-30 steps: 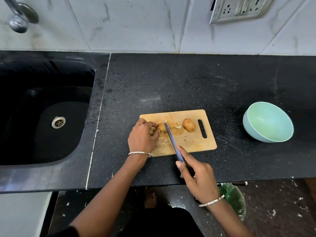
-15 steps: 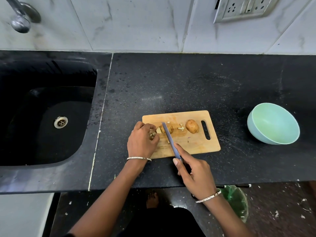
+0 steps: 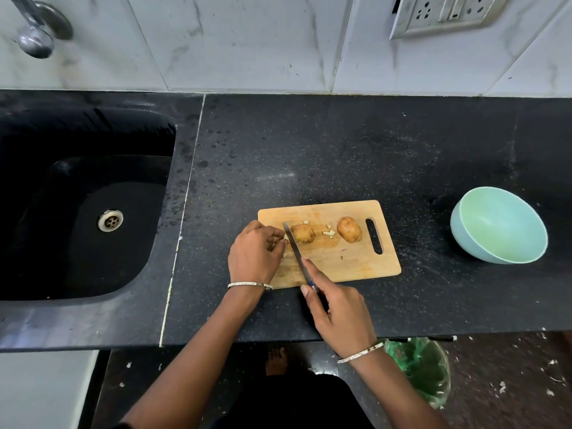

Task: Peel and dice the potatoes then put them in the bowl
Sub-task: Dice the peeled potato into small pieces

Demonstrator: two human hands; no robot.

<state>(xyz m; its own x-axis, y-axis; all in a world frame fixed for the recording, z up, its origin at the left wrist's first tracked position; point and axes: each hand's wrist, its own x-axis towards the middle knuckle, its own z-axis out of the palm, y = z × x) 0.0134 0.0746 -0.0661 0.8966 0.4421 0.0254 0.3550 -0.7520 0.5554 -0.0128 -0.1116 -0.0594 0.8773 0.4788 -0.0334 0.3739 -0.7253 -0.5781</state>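
On a wooden cutting board lie a partly cut potato and, further right, a whole unpeeled potato. My right hand grips the handle of a knife, with the forefinger along the blade's back. The blade slants up and left, just left of the cut potato. My left hand sits at the board's left end, its curled fingertips pinching small pale potato pieces against the blade's left side. A few more pale bits lie between the two potatoes. The light green bowl stands at the right with nothing in it.
The black counter runs to a black sink on the left, with a tap above it. A wall socket is at the top right. Below the counter edge stands a bin with a green liner.
The knife blade has moved left across the board, from over the cut potato to its left side, close to my left fingertips. My left hand has stayed in place.
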